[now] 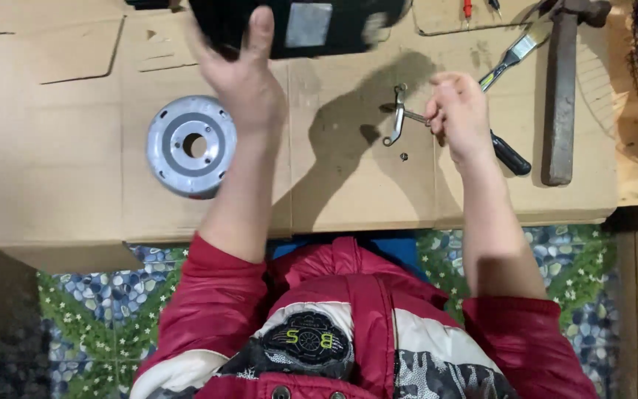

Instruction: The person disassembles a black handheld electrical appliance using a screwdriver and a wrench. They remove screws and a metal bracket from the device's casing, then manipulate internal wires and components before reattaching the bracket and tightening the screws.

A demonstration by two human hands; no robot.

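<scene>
The right hand (458,112) is clenched on a black-handled tool (509,154) whose thin shaft meets a small bent metal bracket (394,118) lying on the cardboard sheet (53,148); the left hand (241,77), fingers spread, grips the near edge of a blurred black housing (297,26) at the far side. On the work's progress, the round grey metal part (190,145) lies apart at the left and a loose screw (404,157) sits just near the bracket, so I judge dismantling partly done, with the housing not yet put down. No containers are visible; a hammer (561,89) and a paintbrush (515,52) lie to the right.
</scene>
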